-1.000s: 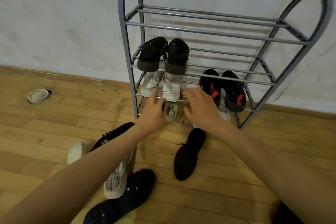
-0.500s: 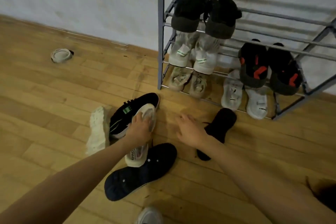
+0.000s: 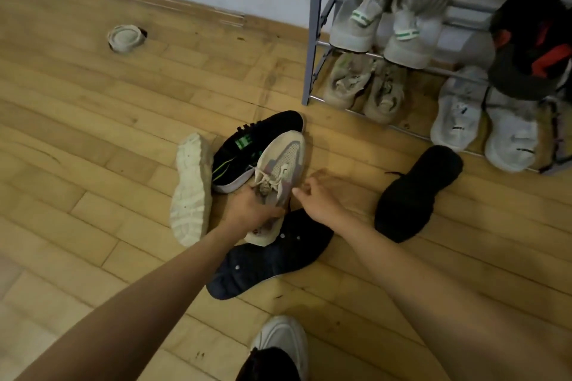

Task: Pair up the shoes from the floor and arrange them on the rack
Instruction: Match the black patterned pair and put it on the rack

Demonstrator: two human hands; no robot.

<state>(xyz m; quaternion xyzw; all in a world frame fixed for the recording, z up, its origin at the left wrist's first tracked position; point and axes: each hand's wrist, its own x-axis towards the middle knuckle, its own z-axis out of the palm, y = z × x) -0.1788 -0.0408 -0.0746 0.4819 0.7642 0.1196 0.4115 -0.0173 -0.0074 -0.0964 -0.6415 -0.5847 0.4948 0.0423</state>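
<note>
The left hand (image 3: 250, 210) grips the beige knit sneaker (image 3: 283, 158) at its laces, the right hand (image 3: 318, 198) loosely open just right of it.

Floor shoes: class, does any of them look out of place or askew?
Yes. Three lie overturned, soles showing: the cream shoe at left, the navy shoe in the middle, the black shoe before the rack.

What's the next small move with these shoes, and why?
Probably lift the beige sneaker: the left hand grips it near the laces, and the pale overturned shoe beside it looks like its mate for the free right hand.
</note>
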